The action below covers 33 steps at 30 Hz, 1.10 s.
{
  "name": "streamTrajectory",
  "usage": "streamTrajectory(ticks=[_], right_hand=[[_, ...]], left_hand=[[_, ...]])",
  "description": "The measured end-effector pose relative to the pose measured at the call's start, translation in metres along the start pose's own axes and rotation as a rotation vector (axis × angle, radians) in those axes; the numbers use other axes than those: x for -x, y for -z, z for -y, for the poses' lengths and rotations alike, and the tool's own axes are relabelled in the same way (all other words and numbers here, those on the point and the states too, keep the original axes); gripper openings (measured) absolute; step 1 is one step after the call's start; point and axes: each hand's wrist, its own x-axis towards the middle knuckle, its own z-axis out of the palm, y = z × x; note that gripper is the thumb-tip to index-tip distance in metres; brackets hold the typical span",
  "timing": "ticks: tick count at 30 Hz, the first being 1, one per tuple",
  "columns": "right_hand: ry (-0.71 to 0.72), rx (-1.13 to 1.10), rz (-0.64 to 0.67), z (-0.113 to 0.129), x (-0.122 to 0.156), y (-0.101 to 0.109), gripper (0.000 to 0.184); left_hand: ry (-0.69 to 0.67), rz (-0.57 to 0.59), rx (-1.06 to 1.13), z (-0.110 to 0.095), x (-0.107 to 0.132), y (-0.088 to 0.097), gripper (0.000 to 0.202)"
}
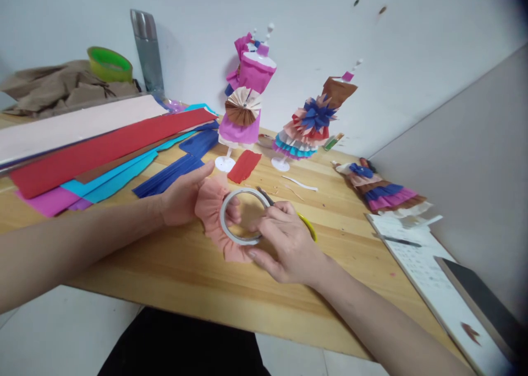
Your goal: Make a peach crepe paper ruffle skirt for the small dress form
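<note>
A gathered strip of peach crepe paper (215, 217) hangs in a curved ruffle in front of me. My left hand (186, 195) holds it from the left side, with some fingertips showing through the ring of a tape roll. The white tape roll (225, 220) lies against the ruffle's inner edge. My right hand (284, 238) grips the roll's right side, its thumb near the ruffle's lower end. Behind that hand, scissors (307, 225) with a yellow handle rest on the table, partly hidden. A red crepe paper piece (245, 167) lies just beyond.
Two small dress forms in paper outfits, one magenta (256, 74) and one layered (301, 131), stand at the back. Colored crepe sheets (111, 150) cover the left. A bottle (147, 54) stands behind them. On the right are a paper dress (385, 191) and a notebook (416, 263).
</note>
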Motion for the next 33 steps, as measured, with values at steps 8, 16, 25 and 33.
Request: streamTrajectory(ticks=[8, 16, 25, 33], right_hand=[[0.001, 0.036, 0.091, 0.000, 0.000, -0.003, 0.023], [-0.070, 0.008, 0.019, -0.001, 0.003, -0.007, 0.027], [-0.178, -0.146, -0.095, -0.004, 0.005, -0.008, 0.019], [-0.301, -0.292, -0.161, -0.008, 0.006, -0.010, 0.016]], left_hand=[[-0.025, -0.109, -0.200, -0.006, 0.001, 0.007, 0.027], [-0.034, -0.297, -0.204, -0.003, 0.000, 0.008, 0.022], [-0.057, -0.409, -0.207, -0.005, 0.001, 0.007, 0.021], [-0.081, -0.457, -0.226, -0.005, -0.001, 0.011, 0.025]])
